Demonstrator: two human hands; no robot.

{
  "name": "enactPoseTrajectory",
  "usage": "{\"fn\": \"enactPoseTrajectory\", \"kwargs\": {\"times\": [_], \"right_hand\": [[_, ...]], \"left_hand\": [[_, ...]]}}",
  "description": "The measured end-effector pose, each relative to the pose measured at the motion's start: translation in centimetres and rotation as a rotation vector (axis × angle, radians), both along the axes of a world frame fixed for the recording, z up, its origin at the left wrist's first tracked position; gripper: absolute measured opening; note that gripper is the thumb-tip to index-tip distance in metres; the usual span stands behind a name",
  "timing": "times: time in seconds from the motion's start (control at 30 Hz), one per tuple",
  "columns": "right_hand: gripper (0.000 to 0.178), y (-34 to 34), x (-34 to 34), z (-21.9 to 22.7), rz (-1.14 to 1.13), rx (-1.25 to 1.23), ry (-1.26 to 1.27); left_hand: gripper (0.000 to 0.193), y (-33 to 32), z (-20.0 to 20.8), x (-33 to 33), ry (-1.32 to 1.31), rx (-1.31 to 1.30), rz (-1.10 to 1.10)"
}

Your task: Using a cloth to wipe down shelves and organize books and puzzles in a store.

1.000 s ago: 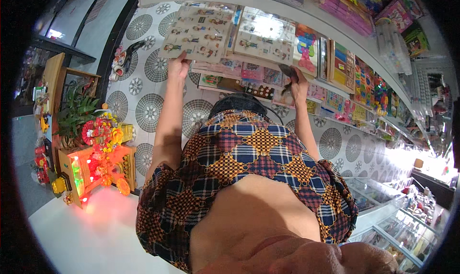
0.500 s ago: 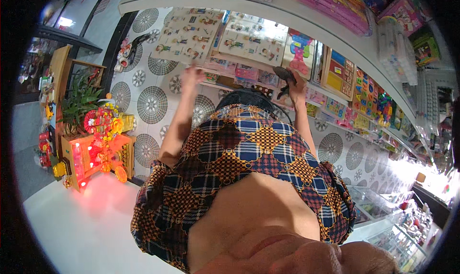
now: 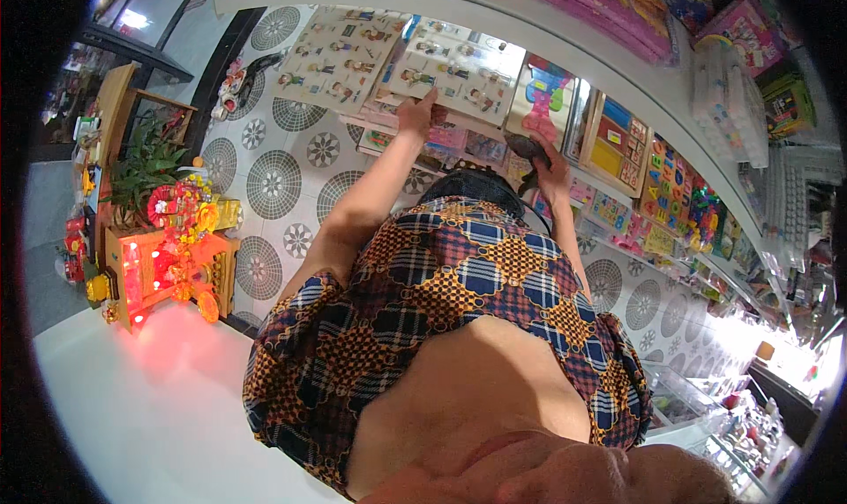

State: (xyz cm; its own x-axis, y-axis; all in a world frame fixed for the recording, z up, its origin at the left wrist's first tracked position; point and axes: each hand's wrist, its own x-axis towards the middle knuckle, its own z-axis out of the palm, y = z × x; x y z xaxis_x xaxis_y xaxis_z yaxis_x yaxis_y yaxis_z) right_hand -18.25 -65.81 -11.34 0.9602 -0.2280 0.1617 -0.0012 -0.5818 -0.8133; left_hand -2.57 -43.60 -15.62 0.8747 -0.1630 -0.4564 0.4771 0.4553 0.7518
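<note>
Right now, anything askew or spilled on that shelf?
Left board: its front edge seems to jut nearer the person than the next board, at the left hand, so the row looks uneven. No spill or damage that I can see.

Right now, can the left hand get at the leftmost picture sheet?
Probably yes: the left hand is close by, at the near edge of the neighbouring sheet, and nothing visible blocks the leftmost sheet's near edge.
</note>
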Motion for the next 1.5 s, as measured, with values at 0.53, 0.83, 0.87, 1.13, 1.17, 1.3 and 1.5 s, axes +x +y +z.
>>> {"fn": "enactPoseTrajectory", "kwargs": {"times": [0.53, 0.83, 0.87, 1.13, 1.17, 1.3, 1.5], "right_hand": [[0.033, 1.5, 1.7, 5.7, -0.398, 0.239, -0.317], [0.042, 11.7, 4.8, 6.9, 0.314, -0.16, -0.405], [0.043, 12.1, 5.5, 7.3, 0.343, -0.182, -0.441], [0.048, 1.8, 13.1, 3.3, -0.098, -0.412, -0.281], [0.046, 0.7, 12.3, 2.9, -0.174, -0.298, -0.335], [0.044, 1.8, 7.6, 1.9, -0.122, -0.12, -0.191], [0.047, 11.7, 1.7, 5.7, 0.382, -0.1, -0.3]], "left_hand": [[0.011, 3.8, 1.0, 4.4, -0.65, -0.079, -0.052], [0.037, 5.3, 6.9, -3.7, -0.265, -0.441, -0.173], [0.039, 5.1, 7.0, -4.2, -0.289, -0.456, -0.214], [0.046, 5.3, 7.4, -6.0, -0.262, -0.345, -0.311], [0.046, 5.6, 7.5, -6.0, -0.262, -0.345, -0.305], [0.048, 6.9, 7.5, -5.7, -0.283, -0.361, -0.146], [0.047, 6.9, 7.1, -4.3, -0.305, -0.383, -0.013]]}}
